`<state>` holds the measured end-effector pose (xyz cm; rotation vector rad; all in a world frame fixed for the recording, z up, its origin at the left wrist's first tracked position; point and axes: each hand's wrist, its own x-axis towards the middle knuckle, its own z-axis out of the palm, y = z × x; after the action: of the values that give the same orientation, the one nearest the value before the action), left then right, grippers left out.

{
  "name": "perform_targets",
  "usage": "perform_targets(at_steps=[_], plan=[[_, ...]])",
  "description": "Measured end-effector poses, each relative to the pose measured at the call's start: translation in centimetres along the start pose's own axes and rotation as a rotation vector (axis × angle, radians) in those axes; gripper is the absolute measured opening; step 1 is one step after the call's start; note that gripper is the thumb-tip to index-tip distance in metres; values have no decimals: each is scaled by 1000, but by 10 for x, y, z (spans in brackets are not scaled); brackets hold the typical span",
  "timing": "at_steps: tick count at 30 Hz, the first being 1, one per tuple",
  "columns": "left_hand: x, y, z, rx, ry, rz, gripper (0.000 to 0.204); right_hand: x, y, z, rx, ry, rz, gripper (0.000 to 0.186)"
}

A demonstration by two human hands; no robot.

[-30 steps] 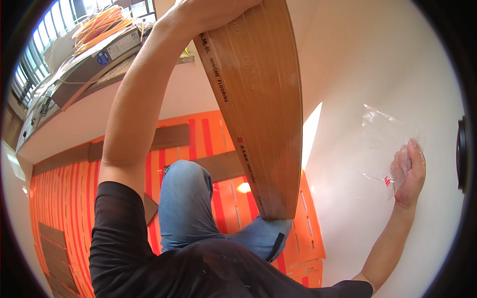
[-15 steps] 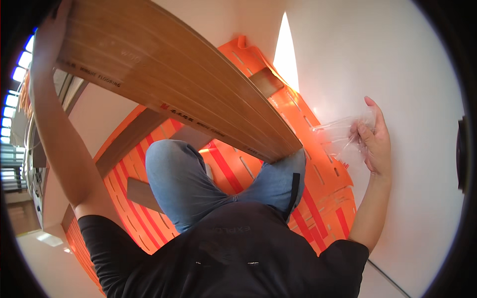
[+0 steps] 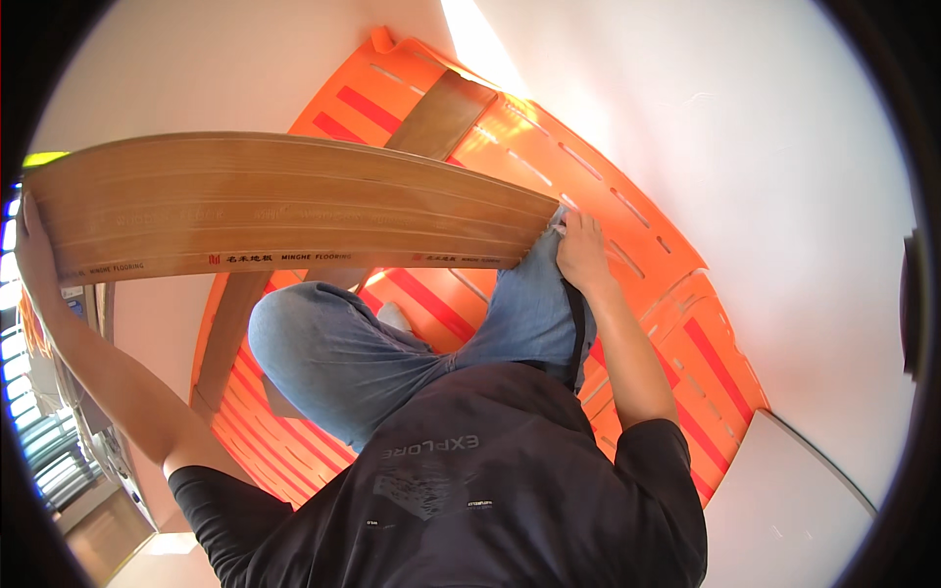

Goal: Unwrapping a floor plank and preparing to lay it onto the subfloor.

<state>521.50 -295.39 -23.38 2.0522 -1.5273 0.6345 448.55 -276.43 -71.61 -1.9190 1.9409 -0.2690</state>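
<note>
A long brown wooden floorboard (image 3: 294, 201), with lettering along its near edge, lies across in front of me above my knees. My left hand (image 3: 35, 240) grips its left end, the thumb side along the end edge; part of the fingers is hidden behind the board. Its right end rests at my right knee. There my right hand (image 3: 585, 247) is closed, fingertips pinching a bit of clear plastic film (image 3: 560, 227) at the board's end corner. How much of the film lies inside the hand is hidden.
Beneath me spreads an orange slotted plastic sheet (image 3: 627, 230) with red strips. Brown boards lie on it, one beyond the floorboard (image 3: 441, 113) and one at left (image 3: 227, 333). A pale wall (image 3: 784, 196) rises close on the right. Window blinds (image 3: 49, 441) show at far left.
The floorboard's left end has come down and nearer, so it lies more level across. My right hand has moved left from beside the wall, with the film, to the board's right end.
</note>
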Motion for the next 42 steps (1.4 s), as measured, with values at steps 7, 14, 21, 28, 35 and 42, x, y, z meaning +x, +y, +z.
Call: perform_targets(at_steps=[7, 14, 21, 28, 35, 42], plan=[[-30, -49, 12, 32, -86, 84, 62, -24, -21, 7, 59, 20, -32, 60], [-77, -89, 41, 30, -172, -36, 62, -69, -52, -38, -81, -146, -25, 58], [-125, -106, 58, 17, -243, -129, 59, -43, -57, -88, -190, -212, 13, 25], [-131, -147, 68, 77, -228, -73, 62, -4, -43, -54, 195, 96, -43, 28], [-166, -146, 66, 62, -251, -204, 66, 99, -63, -2, 231, -437, 189, 51], [-279, -261, 76, 59, -376, -485, 75, 120, -62, -18, 1162, -549, -25, 52]])
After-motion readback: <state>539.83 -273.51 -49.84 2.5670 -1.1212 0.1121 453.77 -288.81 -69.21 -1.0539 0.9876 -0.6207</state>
